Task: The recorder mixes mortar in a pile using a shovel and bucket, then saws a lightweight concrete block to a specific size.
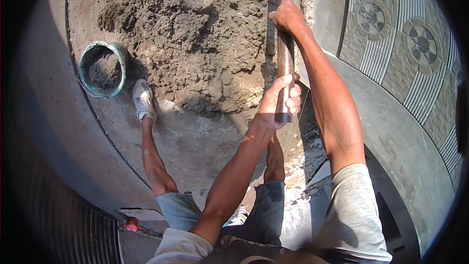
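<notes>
A long brown round pole (285, 55), dark at its near end, runs up past the top edge of the view. What sits at its far end is out of sight. My left hand (273, 99) is closed round it close to the near end. Farther up, my right hand (289, 15) grips the same pole, one finger pointing along it. To the left of the pole lies a broad heap of wet, lumpy grey-brown mortar (195, 44). Neither hand touches the heap.
A green bucket (123, 63) with grey mix inside stands left of the heap, beside my shoe (143, 99). Patterned paving tiles (386, 24) and a smooth concrete strip (391, 107) lie to the right. At lower left is a ribbed dark surface (63, 220).
</notes>
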`<state>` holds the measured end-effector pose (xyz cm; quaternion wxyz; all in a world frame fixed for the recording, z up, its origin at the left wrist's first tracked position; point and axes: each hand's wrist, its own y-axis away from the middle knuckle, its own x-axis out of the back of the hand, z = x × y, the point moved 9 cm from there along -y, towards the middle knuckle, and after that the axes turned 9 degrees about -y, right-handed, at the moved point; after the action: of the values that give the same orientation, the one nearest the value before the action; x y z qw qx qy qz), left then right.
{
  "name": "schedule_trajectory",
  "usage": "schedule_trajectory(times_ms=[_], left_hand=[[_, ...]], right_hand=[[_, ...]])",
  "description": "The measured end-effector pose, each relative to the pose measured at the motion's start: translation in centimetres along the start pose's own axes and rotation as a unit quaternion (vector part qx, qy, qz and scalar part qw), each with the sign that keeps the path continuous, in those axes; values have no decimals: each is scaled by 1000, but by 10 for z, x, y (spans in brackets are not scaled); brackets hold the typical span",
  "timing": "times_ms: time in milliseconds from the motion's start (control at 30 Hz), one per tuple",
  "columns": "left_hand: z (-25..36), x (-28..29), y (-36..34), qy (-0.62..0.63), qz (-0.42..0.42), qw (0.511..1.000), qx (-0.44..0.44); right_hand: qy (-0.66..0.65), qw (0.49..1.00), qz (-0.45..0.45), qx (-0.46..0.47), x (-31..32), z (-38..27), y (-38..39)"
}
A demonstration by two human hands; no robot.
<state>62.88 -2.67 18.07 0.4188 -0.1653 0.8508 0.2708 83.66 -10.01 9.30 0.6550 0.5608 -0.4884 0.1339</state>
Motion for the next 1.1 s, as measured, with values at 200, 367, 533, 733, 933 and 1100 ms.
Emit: schedule_trajectory(times_ms=[200, 367, 533, 733, 933, 1100], left_hand=[[-56, 7, 112, 22, 117, 993, -6], [-64, -25, 177, 104, 102, 989, -16], [-37, -78, 171, 99, 65, 993, -12], [-53, -123, 178, 76, 173, 982, -16], [-62, -185, 236, -28, 288, 956, 49], [-41, -237, 313, -117, 298, 943, 94]], right_hand=[[-82, 979, -147, -112, -50, 8, 125], [-80, 972, -212, -55, -94, -28, 183], [-469, 843, -217, -152, -96, -30, 171], [-681, 644, -266, -226, -102, -15, 153], [-716, 609, -251, -229, -79, -20, 151], [-753, 570, -235, -231, -56, -61, 222]])
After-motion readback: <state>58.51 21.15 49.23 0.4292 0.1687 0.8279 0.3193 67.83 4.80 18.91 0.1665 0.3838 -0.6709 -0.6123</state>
